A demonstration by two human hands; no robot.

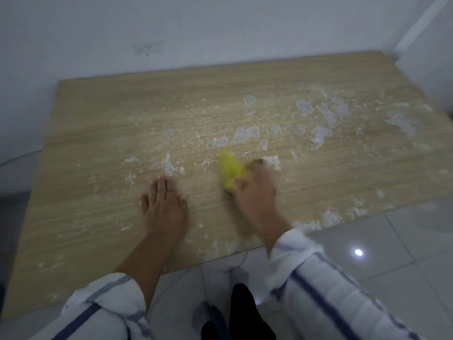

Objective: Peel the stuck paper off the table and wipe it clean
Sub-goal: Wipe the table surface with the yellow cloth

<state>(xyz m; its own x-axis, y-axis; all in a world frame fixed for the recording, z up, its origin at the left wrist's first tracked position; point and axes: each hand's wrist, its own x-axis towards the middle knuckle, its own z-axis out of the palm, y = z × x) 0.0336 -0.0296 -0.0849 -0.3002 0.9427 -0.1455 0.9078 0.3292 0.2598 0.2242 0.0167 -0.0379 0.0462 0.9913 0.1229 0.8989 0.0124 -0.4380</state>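
The right hand (255,190), just right of the frame's centre, is closed around a yellow sponge (230,170), pressing it down on the wooden surface (98,133). The hand and sponge are smeared with motion blur, so the finger positions cannot be made out exactly; a dark edge shows under the sponge where it meets the wood. The left hand (164,207) lies flat just left of centre, palm down, fingers spread a little and pointing toward the top of the frame — it holds nothing. Both wrists come out of white sleeves with blue stripes (326,290) at the bottom of the frame.

Stuck paper residue (245,134) — white, ragged patches and flecks — is scattered over the surface. The thickest patches sit above and to the right of the sponge, running toward the upper right of the frame; one patch lies just beside the right fingertips. Smaller scraps lie just above the left fingertips, and thin flecks trail along the near edge at lower right. The left part of the wood looks mostly bare.

Beyond the far edge stands a pale wall (196,28). Glossy floor tiles (392,241) fill the lower right, with a bright light reflection on one tile.
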